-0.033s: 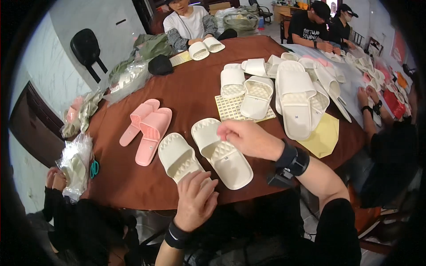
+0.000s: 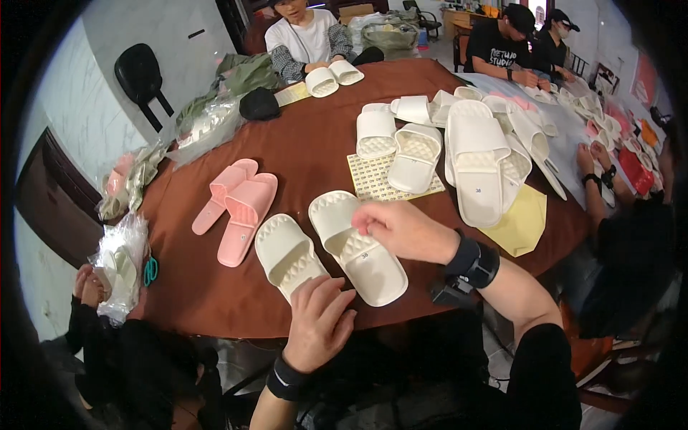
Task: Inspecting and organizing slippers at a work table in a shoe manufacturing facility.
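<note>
Two cream slide slippers lie side by side at the table's near edge, toes pointing away from me. Over the heel end of the left slipper (image 2: 288, 251) is my left hand (image 2: 317, 322), its fingers loosely bent and apart, hiding that heel. My right hand (image 2: 401, 229) hovers above the right slipper (image 2: 373, 276), next to its strap. Its thumb and fingers are pinched together, and whatever they may hold is too small or hidden to make out. A small size mark shows on the right slipper's footbed.
A pink slipper pair (image 2: 247, 215) lies left of the cream pair. A label sheet (image 2: 369, 183), yellow paper (image 2: 523, 222) and piled cream slippers (image 2: 479, 183) are to the right. Teal scissors (image 2: 150, 271) sit at the left edge. Other people work around the table.
My left hand has shifted slightly right, and my right hand has dropped a little toward me. The slippers have stayed in place.
</note>
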Demonstrator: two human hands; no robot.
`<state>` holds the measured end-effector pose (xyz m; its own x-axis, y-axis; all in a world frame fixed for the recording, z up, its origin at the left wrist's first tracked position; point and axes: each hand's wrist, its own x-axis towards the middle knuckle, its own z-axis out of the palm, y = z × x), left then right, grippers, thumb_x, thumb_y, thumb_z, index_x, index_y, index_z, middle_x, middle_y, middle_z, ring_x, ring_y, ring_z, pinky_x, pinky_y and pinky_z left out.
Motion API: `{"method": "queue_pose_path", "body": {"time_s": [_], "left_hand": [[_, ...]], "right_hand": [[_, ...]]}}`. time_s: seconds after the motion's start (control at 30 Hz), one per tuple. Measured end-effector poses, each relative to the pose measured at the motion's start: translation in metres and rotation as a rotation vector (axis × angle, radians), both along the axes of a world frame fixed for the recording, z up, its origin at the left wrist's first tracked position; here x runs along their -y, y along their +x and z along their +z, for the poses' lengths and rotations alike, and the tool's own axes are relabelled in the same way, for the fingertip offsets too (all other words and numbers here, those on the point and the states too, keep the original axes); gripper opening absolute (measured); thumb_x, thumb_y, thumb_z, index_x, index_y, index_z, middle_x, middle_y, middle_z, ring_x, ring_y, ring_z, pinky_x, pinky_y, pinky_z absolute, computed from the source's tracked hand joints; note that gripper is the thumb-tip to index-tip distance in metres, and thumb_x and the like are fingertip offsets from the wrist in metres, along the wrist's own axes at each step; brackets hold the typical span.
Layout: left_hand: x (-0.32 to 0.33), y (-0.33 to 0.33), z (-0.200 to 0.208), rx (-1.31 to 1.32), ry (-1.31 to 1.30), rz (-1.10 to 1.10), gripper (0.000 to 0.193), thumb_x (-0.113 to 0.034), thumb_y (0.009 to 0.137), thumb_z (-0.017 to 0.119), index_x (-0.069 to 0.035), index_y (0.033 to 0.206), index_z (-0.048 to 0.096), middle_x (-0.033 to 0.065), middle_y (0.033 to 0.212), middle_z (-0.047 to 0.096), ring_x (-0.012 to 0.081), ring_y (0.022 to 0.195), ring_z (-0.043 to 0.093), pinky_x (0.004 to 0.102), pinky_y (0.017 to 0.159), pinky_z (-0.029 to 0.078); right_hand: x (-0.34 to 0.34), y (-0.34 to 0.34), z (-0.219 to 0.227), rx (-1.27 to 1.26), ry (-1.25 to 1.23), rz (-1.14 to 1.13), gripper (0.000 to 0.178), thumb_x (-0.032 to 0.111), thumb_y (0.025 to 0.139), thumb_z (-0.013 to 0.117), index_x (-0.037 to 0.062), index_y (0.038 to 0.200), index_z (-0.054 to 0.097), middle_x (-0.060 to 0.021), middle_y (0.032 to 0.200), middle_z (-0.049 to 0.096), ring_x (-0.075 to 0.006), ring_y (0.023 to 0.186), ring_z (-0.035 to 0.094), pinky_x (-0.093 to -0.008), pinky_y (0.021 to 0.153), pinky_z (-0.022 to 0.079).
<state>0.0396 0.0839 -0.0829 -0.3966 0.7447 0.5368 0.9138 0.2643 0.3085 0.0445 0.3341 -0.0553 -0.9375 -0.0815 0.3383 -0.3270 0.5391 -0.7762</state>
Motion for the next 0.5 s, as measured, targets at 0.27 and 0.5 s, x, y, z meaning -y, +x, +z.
{"method": "queue_pose_path", "body": {"time_s": [0.27, 0.5], "left_hand": [[-0.016, 0.002, -0.012, -0.024, -0.103, 0.011, 0.043, -0.024, 0.075, 0.077, -0.016, 0.116, 0.066, 0.0056, 0.121, 0.059, 0.0272, 0.104, 0.056, 0.0419, 0.09, 0.041], [-0.019, 0.004, -0.017, -0.076, -0.101, 0.048, 0.043, -0.027, 0.075, 0.077, -0.018, 0.116, 0.066, 0.0047, 0.121, 0.059, 0.0268, 0.104, 0.055, 0.0422, 0.09, 0.041]], "right_hand": [[0.002, 0.002, -0.038, 0.022, 0.045, 0.087, 0.019, 0.0, 0.086, 0.052, 0.0005, 0.102, 0.061, -0.0141, 0.097, 0.067, -0.0295, 0.091, 0.065, -0.0378, 0.082, 0.052], [0.005, 0.004, -0.041, -0.002, 0.08, 0.117, 0.021, -0.001, 0.084, 0.055, 0.0017, 0.105, 0.058, -0.0163, 0.101, 0.063, -0.034, 0.095, 0.062, -0.0403, 0.083, 0.051]]}}
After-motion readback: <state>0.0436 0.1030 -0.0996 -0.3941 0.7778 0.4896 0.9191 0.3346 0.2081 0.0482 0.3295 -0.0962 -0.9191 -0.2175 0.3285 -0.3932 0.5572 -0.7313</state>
